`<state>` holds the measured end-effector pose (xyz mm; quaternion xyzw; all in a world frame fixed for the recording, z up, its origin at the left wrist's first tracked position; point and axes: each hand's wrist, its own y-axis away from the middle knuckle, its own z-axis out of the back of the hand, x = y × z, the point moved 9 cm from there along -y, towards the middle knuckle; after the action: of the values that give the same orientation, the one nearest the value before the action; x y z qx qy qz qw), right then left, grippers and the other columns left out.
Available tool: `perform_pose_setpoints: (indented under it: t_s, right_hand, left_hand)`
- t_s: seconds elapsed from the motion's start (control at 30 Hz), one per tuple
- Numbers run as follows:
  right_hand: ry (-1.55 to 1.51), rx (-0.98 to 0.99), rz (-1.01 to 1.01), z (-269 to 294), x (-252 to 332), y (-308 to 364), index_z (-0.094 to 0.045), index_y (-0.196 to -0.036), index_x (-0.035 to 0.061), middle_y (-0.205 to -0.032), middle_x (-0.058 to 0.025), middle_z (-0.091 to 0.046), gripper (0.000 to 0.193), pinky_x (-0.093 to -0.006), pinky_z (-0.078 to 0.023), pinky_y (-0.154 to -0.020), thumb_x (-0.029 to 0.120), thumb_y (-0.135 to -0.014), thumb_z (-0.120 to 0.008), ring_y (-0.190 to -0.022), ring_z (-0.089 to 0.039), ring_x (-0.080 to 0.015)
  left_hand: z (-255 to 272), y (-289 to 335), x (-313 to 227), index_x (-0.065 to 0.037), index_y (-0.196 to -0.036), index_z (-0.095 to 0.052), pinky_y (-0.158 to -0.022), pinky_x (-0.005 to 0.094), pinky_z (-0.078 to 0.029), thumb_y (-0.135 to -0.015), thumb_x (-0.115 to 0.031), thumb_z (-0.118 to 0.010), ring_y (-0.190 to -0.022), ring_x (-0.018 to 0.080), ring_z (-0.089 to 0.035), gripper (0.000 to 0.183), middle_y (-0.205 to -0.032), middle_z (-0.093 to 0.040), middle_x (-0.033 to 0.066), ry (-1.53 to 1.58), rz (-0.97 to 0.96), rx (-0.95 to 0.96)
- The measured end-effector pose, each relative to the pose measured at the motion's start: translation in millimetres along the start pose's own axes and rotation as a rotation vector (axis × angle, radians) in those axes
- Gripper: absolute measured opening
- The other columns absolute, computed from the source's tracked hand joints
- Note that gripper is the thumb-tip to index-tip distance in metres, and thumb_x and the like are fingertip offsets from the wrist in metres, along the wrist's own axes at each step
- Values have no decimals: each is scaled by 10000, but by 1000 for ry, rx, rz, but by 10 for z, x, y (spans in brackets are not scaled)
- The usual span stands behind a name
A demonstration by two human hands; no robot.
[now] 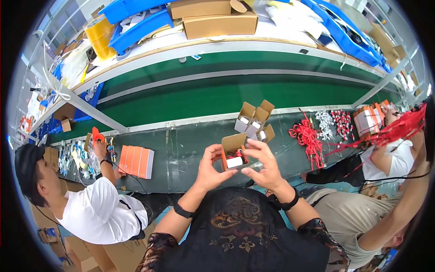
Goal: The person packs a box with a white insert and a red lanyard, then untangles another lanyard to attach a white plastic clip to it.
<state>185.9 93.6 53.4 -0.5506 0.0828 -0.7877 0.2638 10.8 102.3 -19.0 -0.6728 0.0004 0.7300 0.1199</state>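
Note:
A small open cardboard box [224, 161], orange outside with its brown flap raised, is between my hands. Inside lie a white piece [234, 162] and a red cord bundle [239, 153]. My left hand [209, 167] is closed around the box's left side, thumb along the near edge. My right hand [266, 167] curves about the right side, its thumb by the near corner and fingertips at the far edge. Just beyond stand several open small boxes [245, 111] with white items inside.
Red cords [310, 138], white cords [324, 125] and red-and-white pieces [342, 124] lie on the dark worktable [181, 156] at right. Orange-and-white boxes [136, 161] stand at left. Co-workers work on both sides; one's arm [403, 213] lifts red cords. A shelf [272, 45] spans the far side.

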Motion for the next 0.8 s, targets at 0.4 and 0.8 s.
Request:
perform_pose_setpoints:
  t_s: [0.4,0.8]
  right_hand:
    - [335,-331,409,268,707,-202,-676,-1185,82,-1173,-155,-615,513,-442,-485,-881,275,-738,-837,-1042,-602,-319]
    - [82,6,-360,394,-381,-341,-717,-1077,-10,-902,-49,-658,236,-296,-448,-795,152,-917,-659,-885,-567,-163]
  left_hand:
    - [101,-140,-529,-23,-1461,-300,-833,285,-437,-671,-198,-881,-1002,129,-606,996,-1149,-668,105,-6,-18,130]
    - [-84,155,248,-30,-1543,-242,-1144,404,-359,-663,-381,-915,-1392,261,-426,1162,-1496,-427,158,919,410,375]
